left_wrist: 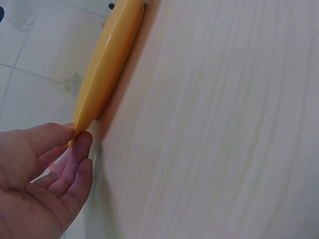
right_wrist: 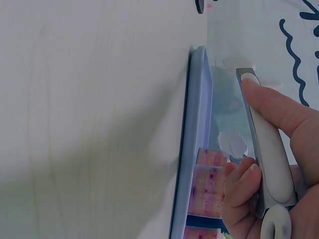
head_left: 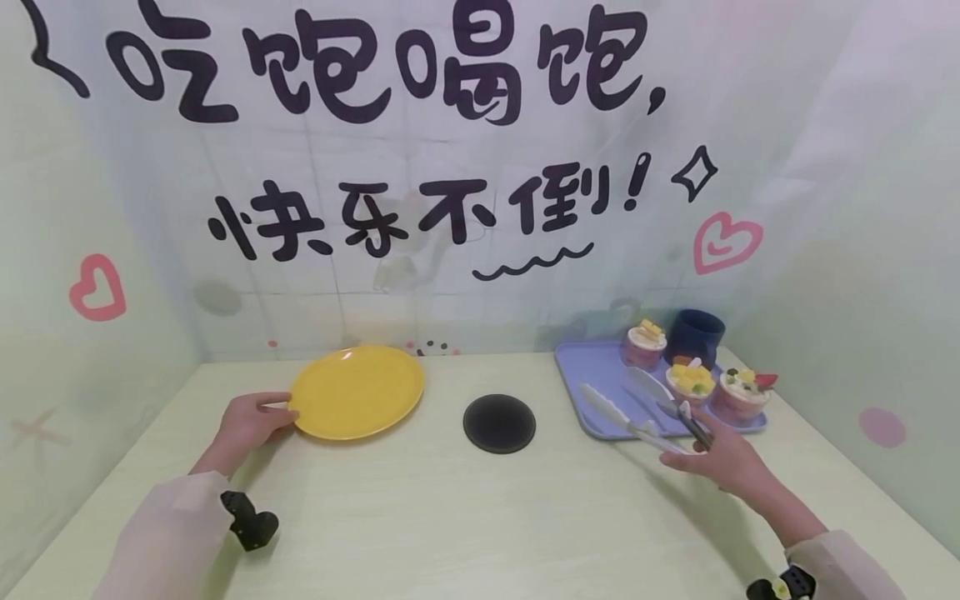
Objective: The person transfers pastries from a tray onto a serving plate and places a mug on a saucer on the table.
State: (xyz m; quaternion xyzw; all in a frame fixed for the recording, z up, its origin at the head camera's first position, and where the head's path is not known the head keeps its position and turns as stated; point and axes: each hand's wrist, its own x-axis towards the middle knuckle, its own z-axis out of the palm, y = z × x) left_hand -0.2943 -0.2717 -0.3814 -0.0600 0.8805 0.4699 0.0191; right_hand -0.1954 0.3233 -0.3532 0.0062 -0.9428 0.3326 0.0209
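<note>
At the left, my left hand (head_left: 251, 421) pinches the near-left rim of a round yellow plate (head_left: 360, 392) between thumb and fingers. The left wrist view shows the plate edge-on, its rim (left_wrist: 79, 117) caught at the fingertips, its base close to the table. My right hand (head_left: 726, 457) grips a pair of tongs (head_left: 613, 410) with grey-and-white handles (right_wrist: 271, 154), thumb along one handle. The tong tips are spread apart over a periwinkle-blue tray (head_left: 588, 375). Dessert cups topped with cream and fruit stand on it: one at the back (head_left: 645, 343), one in the middle (head_left: 690, 383), one at the right (head_left: 742, 397).
A dark blue mug (head_left: 693, 333) stands at the tray's back right corner. Between plate and tray lies a black round coaster (head_left: 498, 425). The pale wood-grain table (head_left: 450, 517) meets a printed backdrop (head_left: 420, 317) behind and at both sides.
</note>
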